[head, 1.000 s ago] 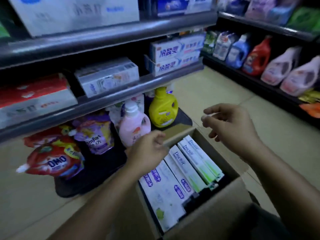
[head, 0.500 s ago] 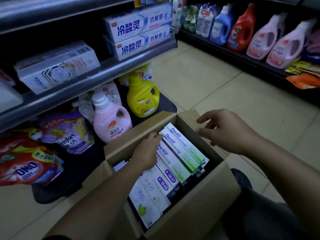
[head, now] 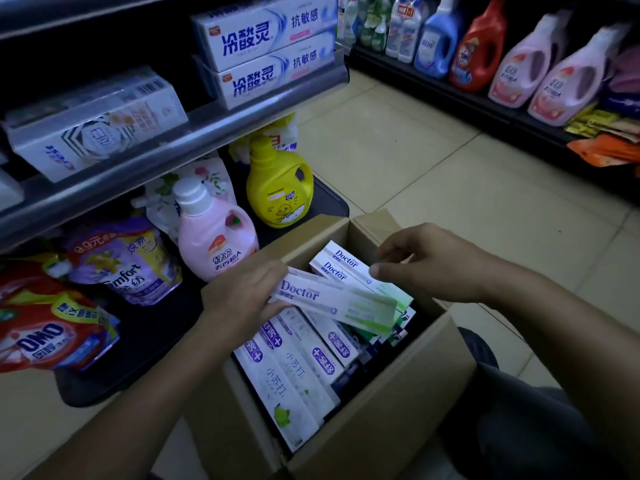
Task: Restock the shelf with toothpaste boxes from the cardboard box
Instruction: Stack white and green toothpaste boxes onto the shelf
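A white-and-green rectangular "Doctor" toothpaste box is gripped at one end by the left hand and held tilted just above the open brown cardboard box, in which further toothpaste boxes are packed. The right hand is held over the far corner, fingers loosely curled, nothing clasped.

Pale beige floor tiles lie under dim light. A dark low rack along the right edge carries detergent bottles.
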